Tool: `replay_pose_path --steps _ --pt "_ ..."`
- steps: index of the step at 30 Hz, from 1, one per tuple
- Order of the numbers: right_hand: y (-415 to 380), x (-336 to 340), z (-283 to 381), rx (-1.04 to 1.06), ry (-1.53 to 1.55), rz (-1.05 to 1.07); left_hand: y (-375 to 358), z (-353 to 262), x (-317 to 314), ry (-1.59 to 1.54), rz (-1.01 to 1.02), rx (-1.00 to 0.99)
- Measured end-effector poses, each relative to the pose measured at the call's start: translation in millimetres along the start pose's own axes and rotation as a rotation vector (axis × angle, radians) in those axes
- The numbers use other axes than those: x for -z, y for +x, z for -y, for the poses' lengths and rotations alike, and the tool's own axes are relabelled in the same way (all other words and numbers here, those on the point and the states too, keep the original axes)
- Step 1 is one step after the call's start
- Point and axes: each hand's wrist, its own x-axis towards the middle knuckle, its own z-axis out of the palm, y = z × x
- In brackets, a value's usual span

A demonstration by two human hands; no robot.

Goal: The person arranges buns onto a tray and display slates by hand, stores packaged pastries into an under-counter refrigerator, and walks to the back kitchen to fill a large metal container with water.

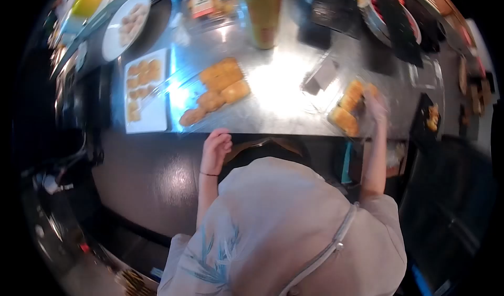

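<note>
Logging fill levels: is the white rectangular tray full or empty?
Partly filled: golden pieces occupy the upper and left parts of the tray; its lower right is bare.

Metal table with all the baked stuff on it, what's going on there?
A person stands at the metal table with their right hand at the golden rolls in a clear container; blur hides whether it grips one. Their left hand is by the near edge, fingers curled, with nothing visible in it. Larger golden pieces sit further left, beside a white tray of smaller ones.
</note>
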Motion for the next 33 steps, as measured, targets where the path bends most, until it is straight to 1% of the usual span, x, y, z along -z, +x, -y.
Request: replay_pose_path --steps 2,3,5,7,11,12,13,14,15,17,18,19,21,22,23,25,26,27,28,30,31,33 --pt "15 5 -34 0.09 0.078 0.21 -1 3 6 -0.029 -0.003 -0.014" --pt "11 12 -31 0.142 0.004 0.284 -1 4 8 -0.032 -0.012 -0.016" --pt "-24 37 37 0.132 -0.324 0.146 -1 5 19 -0.047 -0.012 -0.016" --pt "-24 38 38 0.08 -0.303 0.162 -4 -1 25 -0.056 -0.032 -0.026" --pt "-34 56 29 -0.017 -0.365 -0.229 -10 -13 49 -0.094 -0.069 -0.097" --pt "-27 63 16 -0.05 -0.121 -0.222 -10 -15 59 -0.11 -0.081 -0.097" --pt "-28 67 26 -0.086 0.12 -0.209 -10 -18 70 -0.119 -0.09 -0.106" --pt "-34 70 36 -0.003 0.336 -0.136 -11 -20 81 -0.138 -0.116 -0.111" --pt "-56 79 79 0.08 0.55 -0.063 -12 -24 91 -0.156 -0.138 -0.115" --pt "-116 85 195 0.163 0.527 0.056 -16 -35 115 -0.17 -0.162 -0.12" --pt "-153 75 252 0.267 0.639 0.15 -18 -40 128 -0.178 -0.181 -0.117" --pt "-186 59 300 0.373 0.748 0.244 -21 -45 144 -0.186 -0.177 -0.119" --pt "-233 21 360 0.376 0.716 0.455 -23 -52 179 -0.16 -0.173 -0.12" --pt "-234 -3 375 0.506 0.45 0.731 -26 -57 198 -0.172 -0.169 -0.126" --pt "-248 -35 410 0.613 0.405 0.89 -28 -62 212 -0.181 -0.162 -0.124" --pt "-267 -120 458 0.795 0.517 1.093 -39 -71 244 -0.215 -0.198 -0.135" --pt "-275 -161 475 0.894 0.38 0.991 -44 -72 263 -0.235 -0.206 -0.135" --pt "-284 -202 490 0.96 0.311 0.85 -52 -76 280 -0.238 -0.198 -0.128" --pt "-290 -244 500 1.023 0.237 0.71 -59 -79 296 -0.282 -0.238 -0.144" --pt "-295 -342 500 1.123 0.269 0.483 -75 -85 330 -0.336 -0.308 -0.172" --pt "-296 -366 505 1.117 0.259 0.478 -81 -89 346 -0.338 -0.298 -0.164" --pt "-301 -390 512 1.038 0.181 0.543 -93 -91 369 -0.386 -0.396 -0.161"
